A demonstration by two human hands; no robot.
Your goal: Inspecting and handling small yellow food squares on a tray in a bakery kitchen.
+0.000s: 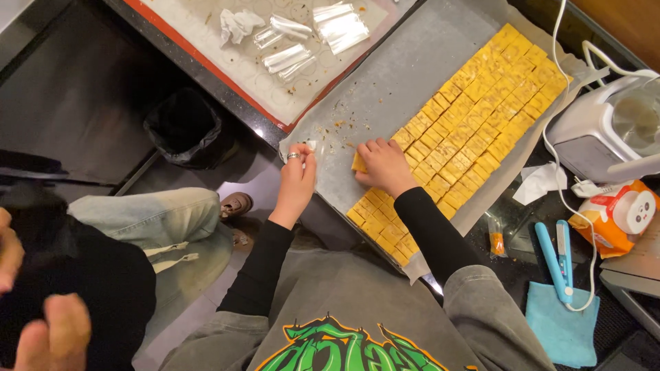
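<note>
Sweatshirt (344,323): grey, with a green graphic, nearest the lens.
Right hand (385,166): fingers were closed on one yellow piece (359,163) at the block's edge on the tray (392,82).
Left hand (297,180): a clear wrapper (311,145) was pinched.
Advice: one piece is best lifted straight, neighbours left square.
Packages: clear wrappers (302,41) lay on the far mat; an orange pack (619,214) lay right.
</note>
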